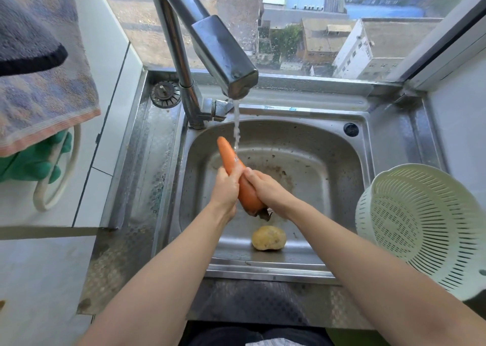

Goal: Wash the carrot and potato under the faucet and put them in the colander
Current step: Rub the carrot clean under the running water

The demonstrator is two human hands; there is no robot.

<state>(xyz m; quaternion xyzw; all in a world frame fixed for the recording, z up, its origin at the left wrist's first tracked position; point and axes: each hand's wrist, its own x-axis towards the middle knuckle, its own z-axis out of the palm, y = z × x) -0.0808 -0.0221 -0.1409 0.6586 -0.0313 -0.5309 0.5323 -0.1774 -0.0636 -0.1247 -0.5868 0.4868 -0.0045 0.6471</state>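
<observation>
Gripping the carrot (229, 157) with left hand (225, 188) and right hand (266, 188) under the faucet (223, 54) stream, above the potato (268, 238) in the sink (320, 161).

glossy steel sink (310, 125), shiny metal faucet (223, 56), perforated matt plastic colander (420, 224), terry cloth towel (44, 83).

Light: bright daylight via window (302, 30), top of frame. Glare: soft sheen on sink (328, 146) steel & faucet (223, 54). Shadows: faint, diffuse in basin. Distortion: strong wide-angle bowing at edges. Focus: sharp ctr; towel (39, 69) at L edge slightly soft.
</observation>
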